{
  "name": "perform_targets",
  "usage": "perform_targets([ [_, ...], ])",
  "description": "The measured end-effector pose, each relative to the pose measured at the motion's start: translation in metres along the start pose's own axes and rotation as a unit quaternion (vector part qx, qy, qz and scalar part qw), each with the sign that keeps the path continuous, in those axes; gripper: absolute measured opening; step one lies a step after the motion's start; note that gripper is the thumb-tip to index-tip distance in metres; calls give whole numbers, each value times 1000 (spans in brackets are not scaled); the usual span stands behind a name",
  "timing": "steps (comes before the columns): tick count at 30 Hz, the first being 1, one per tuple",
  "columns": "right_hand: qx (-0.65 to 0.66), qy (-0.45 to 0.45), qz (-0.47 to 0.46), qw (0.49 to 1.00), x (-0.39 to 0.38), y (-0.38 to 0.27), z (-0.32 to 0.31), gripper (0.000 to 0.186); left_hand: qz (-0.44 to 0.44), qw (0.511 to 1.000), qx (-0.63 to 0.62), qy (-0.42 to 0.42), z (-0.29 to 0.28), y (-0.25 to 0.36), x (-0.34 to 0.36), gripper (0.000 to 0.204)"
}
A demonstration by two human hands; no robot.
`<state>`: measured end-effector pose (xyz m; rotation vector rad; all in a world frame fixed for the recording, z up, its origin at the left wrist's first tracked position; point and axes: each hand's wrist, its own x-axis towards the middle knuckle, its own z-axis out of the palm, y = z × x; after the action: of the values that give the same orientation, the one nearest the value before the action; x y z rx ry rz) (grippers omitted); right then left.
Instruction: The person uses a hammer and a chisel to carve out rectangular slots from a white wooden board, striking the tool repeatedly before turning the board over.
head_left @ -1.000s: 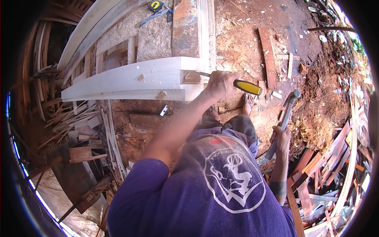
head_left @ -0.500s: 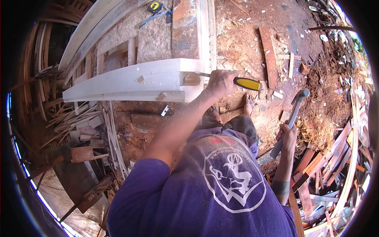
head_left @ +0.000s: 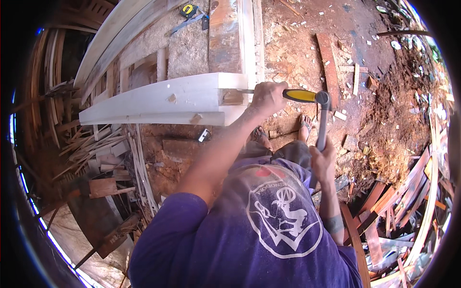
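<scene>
My left hand (head_left: 269, 98) is closed around a chisel (head_left: 300, 95) with a yellow and black handle. Its blade points left into a cut notch (head_left: 232, 97) at the end of a pale wooden beam (head_left: 158, 100). A hammer (head_left: 323, 117) is in my right hand (head_left: 324, 156), gripped low on its grey shaft. The hammer's head meets the butt of the chisel handle, or is right beside it. Part of the blade is hidden behind my left hand.
A tape measure (head_left: 188, 9) and a blue-edged square (head_left: 187, 23) lie on the bench's far part. A reddish plank (head_left: 328, 67) and wood chips lie on the ground. Scrap strips pile up at left (head_left: 103, 149) and lower right (head_left: 384, 211).
My right hand has swung the hammer leftward, bringing its head from well right of the chisel to the handle's end. My left hand still holds the chisel at the notch.
</scene>
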<state>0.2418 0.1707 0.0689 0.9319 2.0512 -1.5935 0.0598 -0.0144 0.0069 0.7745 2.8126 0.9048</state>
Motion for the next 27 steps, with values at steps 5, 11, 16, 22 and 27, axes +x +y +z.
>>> perform_targets([
  [5, 201, 259, -87, 941, 14, 5, -96, 10, -9, 1000, 16, -3, 2, -2, -1, 15],
  [11, 111, 148, -146, 972, 19, 38, 8, 25, 2, 999, 36, 4, 6, 3, 5, 12],
  [16, 127, 141, -40, 981, 18, 9, -61, 8, -9, 998, 60, -14, -2, -2, -1, 9],
  [22, 189, 201, -151, 949, 16, 34, 3, 5, -1, 998, 52, -22, 0, 3, 8, 8],
  [27, 118, 69, -12, 991, 17, 17, -18, 12, -65, 996, 50, -40, -4, -3, 6, 17],
])
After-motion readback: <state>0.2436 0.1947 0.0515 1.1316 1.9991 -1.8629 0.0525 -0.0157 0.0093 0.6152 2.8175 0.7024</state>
